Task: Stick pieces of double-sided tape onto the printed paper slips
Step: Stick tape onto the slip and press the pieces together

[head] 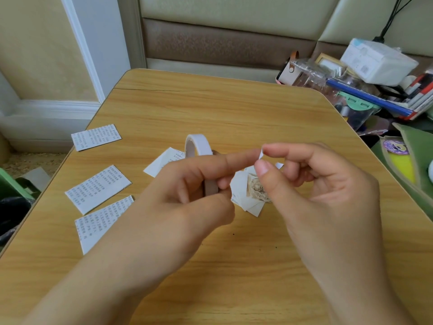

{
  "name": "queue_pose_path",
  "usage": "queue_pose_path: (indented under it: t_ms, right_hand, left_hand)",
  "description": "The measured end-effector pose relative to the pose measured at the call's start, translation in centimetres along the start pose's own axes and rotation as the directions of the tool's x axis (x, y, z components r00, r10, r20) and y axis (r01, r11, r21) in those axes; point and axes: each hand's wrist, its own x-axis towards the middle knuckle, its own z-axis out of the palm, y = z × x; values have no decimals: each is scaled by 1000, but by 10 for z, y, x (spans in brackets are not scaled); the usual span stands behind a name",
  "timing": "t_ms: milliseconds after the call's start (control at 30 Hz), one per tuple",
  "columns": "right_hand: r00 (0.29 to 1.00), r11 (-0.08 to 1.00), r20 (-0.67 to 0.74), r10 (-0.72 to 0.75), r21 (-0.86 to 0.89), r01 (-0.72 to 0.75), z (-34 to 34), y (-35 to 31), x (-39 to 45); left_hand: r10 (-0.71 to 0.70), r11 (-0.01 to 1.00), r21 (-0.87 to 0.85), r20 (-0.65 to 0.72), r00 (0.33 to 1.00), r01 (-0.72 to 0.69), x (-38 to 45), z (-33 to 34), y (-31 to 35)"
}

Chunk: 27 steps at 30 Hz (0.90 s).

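Note:
My left hand grips a roll of white double-sided tape held upright above the wooden table, its index finger stretched out to the right. My right hand pinches a small white piece of tape between thumb and index fingertip, right at the tip of the left index finger. Three printed paper slips lie in a column on the table's left side. Another slip lies behind the left hand. Below my hands sits a small pile of paper pieces, one with a brown drawing.
A cluttered heap of boxes, a blue rod, books and a white tissue pack stands beyond the table's far right corner. A green pouch lies at the right edge. A padded wall panel rises behind the table.

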Motion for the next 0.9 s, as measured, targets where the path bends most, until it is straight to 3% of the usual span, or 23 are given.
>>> queue_pose_path:
  t_ms: [267,600,900]
  right_hand:
    - [996,998,-91,-23,-53,18,6,-4,-3]
    - [994,999,-107,24,-30,-28,7,-6,-4]
    - [990,997,-135,-40,-69,31,8,-5,-5]
  left_hand:
    - [-1,1000,-1,-111,994,0,1,2,-5]
    - [-31,999,-24,-126,992,28,1,5,-1]
    - [-44,999,-29,-130,991,41,2,7,-1]
